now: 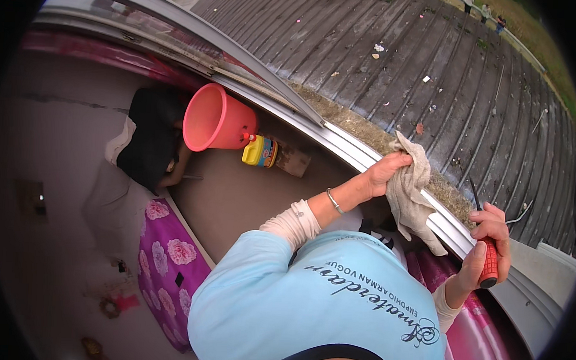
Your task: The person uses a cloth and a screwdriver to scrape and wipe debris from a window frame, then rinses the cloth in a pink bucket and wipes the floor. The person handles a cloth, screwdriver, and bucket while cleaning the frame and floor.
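My left hand [385,173] grips a beige-grey cloth rag [408,193] by its upper end. The rag hangs across the white window sill track [351,146], its lower end falling toward my body. Over the right part of the sill, my right hand [483,239] is wrapped round the red handle of a screwdriver [489,262]. The dark, thin shaft points up and away, toward the roof outside. The tip touches nothing that I can make out.
A sliding window pane [242,54] stands at the left. Inside are a pink bucket [206,120], a yellow jug [259,151], a small brown box [293,161] and a purple floral bed cover [173,265]. Outside lies a dark ribbed roof [372,60] with scattered litter; several people stand far off.
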A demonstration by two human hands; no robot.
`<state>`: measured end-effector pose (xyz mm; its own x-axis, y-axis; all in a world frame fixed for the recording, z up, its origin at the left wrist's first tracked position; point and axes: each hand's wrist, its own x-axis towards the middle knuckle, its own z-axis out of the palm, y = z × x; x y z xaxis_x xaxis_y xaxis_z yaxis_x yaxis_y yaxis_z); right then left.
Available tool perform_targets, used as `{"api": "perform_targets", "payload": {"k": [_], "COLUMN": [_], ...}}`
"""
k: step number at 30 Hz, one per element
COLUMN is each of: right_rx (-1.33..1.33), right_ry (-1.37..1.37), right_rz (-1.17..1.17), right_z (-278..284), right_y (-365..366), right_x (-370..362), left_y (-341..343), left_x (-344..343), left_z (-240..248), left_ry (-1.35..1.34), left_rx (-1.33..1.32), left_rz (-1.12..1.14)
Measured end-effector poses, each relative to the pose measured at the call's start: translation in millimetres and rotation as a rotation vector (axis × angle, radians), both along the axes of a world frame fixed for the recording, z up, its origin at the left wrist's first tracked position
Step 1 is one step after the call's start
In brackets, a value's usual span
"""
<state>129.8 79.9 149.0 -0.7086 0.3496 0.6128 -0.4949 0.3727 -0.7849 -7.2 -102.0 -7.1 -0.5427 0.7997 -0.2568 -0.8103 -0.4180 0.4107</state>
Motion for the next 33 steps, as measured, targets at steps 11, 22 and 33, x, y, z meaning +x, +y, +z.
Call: {"api": "perform_targets", "payload": {"k": [11, 22, 33], "right_rx": [0.015, -0.612, -0.608], "right_ry": [-0.051, -0.408, -0.547], "right_rz": [0.148, 0.348, 0.558], "right_z": [-23, -95, -134], "right_y": [-28, -52, -96], "right_x": [-61, -147, -224], "left_y": [-92, -65, -92], "left_x": [-143, -181, -167], "left_z": [149, 109, 113], "left_ry": [1.184, 0.989, 1.153], "left_rx": [-1.088, -0.707, -1.031], "left_rz": [0.229, 0.945, 1.269]}}
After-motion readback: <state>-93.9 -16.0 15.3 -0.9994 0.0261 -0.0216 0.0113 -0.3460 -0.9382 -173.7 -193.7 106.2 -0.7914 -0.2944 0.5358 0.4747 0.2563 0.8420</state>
